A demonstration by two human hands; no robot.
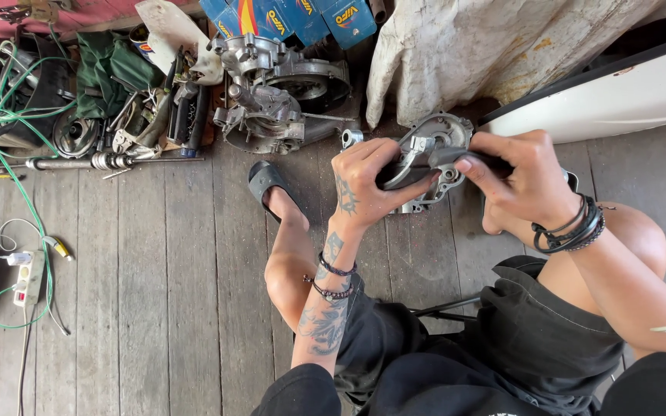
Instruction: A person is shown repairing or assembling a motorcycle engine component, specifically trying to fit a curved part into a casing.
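Left hand (368, 181) and right hand (522, 181) both close around a grey cast-metal engine cover (433, 150), held above the plank floor (156, 293). Farther left, aluminium engine casings (279, 92) sit beside blue cartons (302, 17).

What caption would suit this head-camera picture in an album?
Seated on a plank floor, left hand and right hand grip a grey metal engine cover with a dark handle.
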